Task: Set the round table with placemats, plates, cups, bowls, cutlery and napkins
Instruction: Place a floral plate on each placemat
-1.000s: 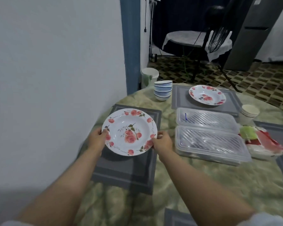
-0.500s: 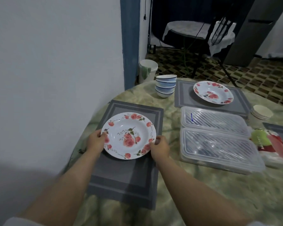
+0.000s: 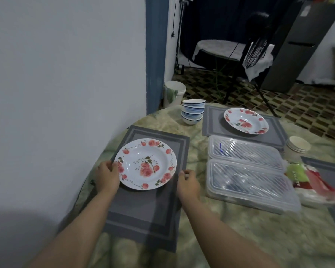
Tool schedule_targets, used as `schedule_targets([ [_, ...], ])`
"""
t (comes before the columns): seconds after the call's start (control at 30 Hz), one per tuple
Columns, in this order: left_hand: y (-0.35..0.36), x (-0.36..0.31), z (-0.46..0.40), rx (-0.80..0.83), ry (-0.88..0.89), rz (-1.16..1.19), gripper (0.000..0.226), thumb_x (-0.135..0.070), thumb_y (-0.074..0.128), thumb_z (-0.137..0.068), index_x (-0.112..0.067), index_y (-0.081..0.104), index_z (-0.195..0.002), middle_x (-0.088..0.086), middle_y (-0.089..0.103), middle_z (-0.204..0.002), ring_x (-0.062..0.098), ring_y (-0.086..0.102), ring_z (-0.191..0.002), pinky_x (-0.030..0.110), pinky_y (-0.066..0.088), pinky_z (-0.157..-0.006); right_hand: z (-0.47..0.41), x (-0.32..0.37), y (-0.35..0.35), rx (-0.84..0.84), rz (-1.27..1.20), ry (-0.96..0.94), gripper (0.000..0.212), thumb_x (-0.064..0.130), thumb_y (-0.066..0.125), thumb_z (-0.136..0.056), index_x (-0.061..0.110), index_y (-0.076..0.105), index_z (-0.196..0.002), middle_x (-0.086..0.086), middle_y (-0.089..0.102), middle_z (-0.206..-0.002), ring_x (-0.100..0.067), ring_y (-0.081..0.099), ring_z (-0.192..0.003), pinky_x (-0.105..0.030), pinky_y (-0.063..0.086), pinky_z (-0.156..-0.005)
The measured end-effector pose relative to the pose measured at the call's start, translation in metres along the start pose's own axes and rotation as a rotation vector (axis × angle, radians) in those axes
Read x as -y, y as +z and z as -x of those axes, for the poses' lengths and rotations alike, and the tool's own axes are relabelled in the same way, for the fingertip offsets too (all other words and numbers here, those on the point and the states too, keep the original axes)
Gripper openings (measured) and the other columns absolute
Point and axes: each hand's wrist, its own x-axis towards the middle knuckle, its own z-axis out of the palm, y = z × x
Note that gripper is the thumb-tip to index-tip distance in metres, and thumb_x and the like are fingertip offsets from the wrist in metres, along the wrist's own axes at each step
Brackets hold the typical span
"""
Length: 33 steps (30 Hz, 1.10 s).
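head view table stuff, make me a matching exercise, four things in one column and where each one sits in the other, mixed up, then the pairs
Things:
1. near rose plate
2. far rose plate
3. stack of blue-striped bowls
4. stack of paper cups

Places:
A. on the bare tablecloth between the two placemats
B. on the near gray placemat, left hand at its rim
C. right of the clear lidded boxes
D. on the far gray placemat, no hand near

Pairs: 1-B, 2-D, 3-A, 4-C
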Motion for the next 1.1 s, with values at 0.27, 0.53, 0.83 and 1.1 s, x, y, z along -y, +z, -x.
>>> schedule_targets([
  [0.27, 0.025, -0.084, 0.136, 0.135, 0.376, 0.110, 0.010, -0.016, 0.049, -0.098, -0.017, 0.058, -0.103, -0.003, 0.055, -0.108, 0.014, 0.056, -0.094, 0.034, 0.050, -0.082, 0.059, 0.015, -0.110, -0.078, -0.065, -0.406, 0.010, 0.017, 0.050, -0.097, 0.022, 0.058, -0.094, 0.011, 0.058, -0.074, -0.014, 0.056, -0.073, -0.028, 0.041, -0.065],
  [0.53, 0.085, -0.146, 0.339, 0.328, 0.311, 0.345, 0.004, -0.022, 0.053, -0.097, -0.023, 0.055, -0.101, 0.001, 0.064, -0.097, 0.022, 0.064, -0.090, 0.042, 0.052, -0.083, 0.127, -0.050, -0.324, -0.030, -0.094, -0.438, 0.030, 0.028, 0.055, -0.094, 0.026, 0.052, -0.124, 0.004, 0.060, -0.103, -0.013, 0.059, -0.086, -0.028, 0.051, -0.073],
  [0.83, 0.169, -0.191, 0.534, 0.479, 0.274, 0.389, 0.015, -0.019, 0.055, -0.095, -0.031, 0.052, -0.086, -0.001, 0.063, -0.097, 0.021, 0.063, -0.090, 0.040, 0.053, -0.076, 0.153, -0.147, -0.551, -0.055, 0.252, -0.418, 0.049, 0.042, 0.056, -0.092, 0.021, 0.047, -0.135, -0.005, 0.053, -0.125, -0.023, 0.057, -0.109, -0.041, 0.050, -0.093],
  [1.1, 0.243, -0.204, 0.565, 0.365, 0.245, 0.351, 0.011, -0.016, 0.052, -0.093, -0.024, 0.057, -0.098, 0.000, 0.063, -0.102, 0.018, 0.060, -0.089, 0.035, 0.049, -0.076, 0.076, -0.177, -0.623, -0.065, 0.420, -0.512, 0.042, 0.041, 0.054, -0.094, 0.018, 0.052, -0.129, -0.009, 0.053, -0.130, -0.024, 0.053, -0.116, -0.038, 0.043, -0.098],
])
